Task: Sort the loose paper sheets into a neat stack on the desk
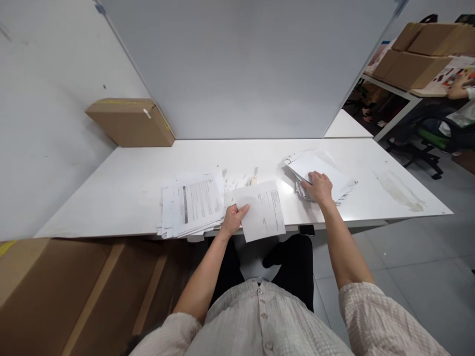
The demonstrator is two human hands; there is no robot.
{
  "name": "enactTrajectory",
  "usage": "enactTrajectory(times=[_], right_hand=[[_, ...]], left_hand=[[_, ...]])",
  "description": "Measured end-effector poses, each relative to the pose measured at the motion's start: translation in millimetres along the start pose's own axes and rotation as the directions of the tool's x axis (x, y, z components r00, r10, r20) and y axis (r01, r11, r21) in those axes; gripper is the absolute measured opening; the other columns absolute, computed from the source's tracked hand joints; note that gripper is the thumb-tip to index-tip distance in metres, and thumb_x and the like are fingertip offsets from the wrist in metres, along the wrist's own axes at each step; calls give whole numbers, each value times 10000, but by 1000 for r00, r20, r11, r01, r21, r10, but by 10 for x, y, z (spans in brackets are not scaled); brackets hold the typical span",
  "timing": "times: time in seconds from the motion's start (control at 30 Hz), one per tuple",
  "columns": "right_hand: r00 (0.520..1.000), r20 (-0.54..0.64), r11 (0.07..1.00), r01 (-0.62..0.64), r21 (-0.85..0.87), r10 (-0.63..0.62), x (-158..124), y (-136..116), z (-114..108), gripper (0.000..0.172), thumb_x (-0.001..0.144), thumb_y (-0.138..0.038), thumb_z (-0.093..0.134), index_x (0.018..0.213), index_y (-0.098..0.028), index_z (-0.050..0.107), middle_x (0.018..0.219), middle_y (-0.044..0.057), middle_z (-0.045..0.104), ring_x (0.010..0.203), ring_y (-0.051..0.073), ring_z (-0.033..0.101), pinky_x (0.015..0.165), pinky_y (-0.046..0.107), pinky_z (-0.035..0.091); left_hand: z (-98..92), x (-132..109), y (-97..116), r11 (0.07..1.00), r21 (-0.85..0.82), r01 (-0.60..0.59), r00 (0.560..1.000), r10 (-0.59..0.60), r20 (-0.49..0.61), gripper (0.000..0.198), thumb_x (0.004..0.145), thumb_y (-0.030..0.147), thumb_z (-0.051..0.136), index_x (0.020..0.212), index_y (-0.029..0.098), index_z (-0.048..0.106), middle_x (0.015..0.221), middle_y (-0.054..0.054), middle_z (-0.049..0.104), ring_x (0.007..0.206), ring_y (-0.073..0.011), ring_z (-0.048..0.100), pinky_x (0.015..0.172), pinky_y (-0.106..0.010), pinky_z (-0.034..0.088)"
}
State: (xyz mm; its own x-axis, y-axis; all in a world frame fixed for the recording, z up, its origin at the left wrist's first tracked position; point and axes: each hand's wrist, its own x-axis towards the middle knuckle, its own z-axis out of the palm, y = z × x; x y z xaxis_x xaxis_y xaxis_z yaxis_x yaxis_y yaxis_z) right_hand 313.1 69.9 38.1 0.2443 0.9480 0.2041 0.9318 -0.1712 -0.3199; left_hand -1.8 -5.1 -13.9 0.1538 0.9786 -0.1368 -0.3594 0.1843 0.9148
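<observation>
My left hand is closed on the left edge of a printed sheet of paper, thumb on top. The sheet extends past the desk's front edge above my lap. My right hand rests on a loose stack of papers at the right, fingers on the blank top sheet and thumb apart; its fingertips touch the paper near the left side. Another uneven stack of printed papers lies left of my left hand, its top page bearing text and a dark vertical bar. A small pale yellowish object lies behind the held sheet.
A white desk runs across, backed by a grey partition. One cardboard box leans at the back left; large cartons stand below left. At far right are stacked boxes, an office chair and another person's arm.
</observation>
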Motion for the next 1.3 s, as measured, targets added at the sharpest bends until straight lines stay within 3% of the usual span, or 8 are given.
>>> enactTrajectory(times=[0.17,0.3,0.43,0.53,0.63,0.73,0.93,1.3], right_hand=[[999,-19,996,-28,82,30,4,26,11,306,796,-392,489,941,-210,687,1132,90,625,1076,249,499,865,356,366],[998,-55,1000,14,-13,-14,-31,-27,-69,353,869,-307,356,794,-163,669,856,117,659,889,237,545,736,336,369],[941,-321,994,91,-52,-103,-210,-163,-343,350,905,-289,307,878,-133,620,880,154,638,926,262,524,763,365,358],[887,-457,963,180,203,-69,-510,-346,-669,333,924,-371,302,889,-171,565,775,89,583,743,204,518,659,322,374],[911,-412,771,260,582,3,-819,-541,-861,326,912,-479,323,828,-217,499,677,12,474,603,156,458,545,278,350],[973,-225,643,204,738,-51,-999,-697,-722,328,903,-499,330,755,-231,449,622,-16,413,570,144,430,520,262,343],[997,-4,923,75,378,-79,-1119,-871,26,273,909,-387,304,828,-203,489,612,14,495,538,163,425,528,276,286],[1000,-6,976,17,216,-16,-1186,-913,225,308,915,-334,261,887,-161,515,569,11,462,483,155,386,503,263,224]], left_hand=[[-3,-2,7,1000,13,7,1000,-7,2,381,647,422,740,865,112,699,790,-78,714,751,-221,659,670,-337,523],[0,-4,16,1000,-7,16,1000,-16,15,396,656,417,736,896,107,688,797,-80,716,739,-216,663,666,-336,527],[19,-2,45,997,-77,22,1000,-21,15,426,655,408,740,947,105,673,804,-83,718,781,-225,669,694,-347,538],[32,2,81,991,-127,38,999,-36,23,448,657,411,738,977,107,663,836,-95,718,829,-237,667,728,-361,537],[40,1,106,987,-152,51,999,-48,25,458,650,411,744,980,105,659,875,-104,716,848,-241,664,741,-358,531],[35,1,95,981,-177,78,997,-79,3,469,629,424,755,961,107,662,843,-97,718,795,-235,672,698,-341,527],[16,15,46,974,-217,63,996,-74,-42,483,648,477,730,962,116,669,856,-109,719,875,-263,665,768,-366,520],[75,-22,99,973,-232,8,1000,-10,-8,504,751,544,613,1017,119,657,988,-139,696,1046,-285,606,890,-411,481]])
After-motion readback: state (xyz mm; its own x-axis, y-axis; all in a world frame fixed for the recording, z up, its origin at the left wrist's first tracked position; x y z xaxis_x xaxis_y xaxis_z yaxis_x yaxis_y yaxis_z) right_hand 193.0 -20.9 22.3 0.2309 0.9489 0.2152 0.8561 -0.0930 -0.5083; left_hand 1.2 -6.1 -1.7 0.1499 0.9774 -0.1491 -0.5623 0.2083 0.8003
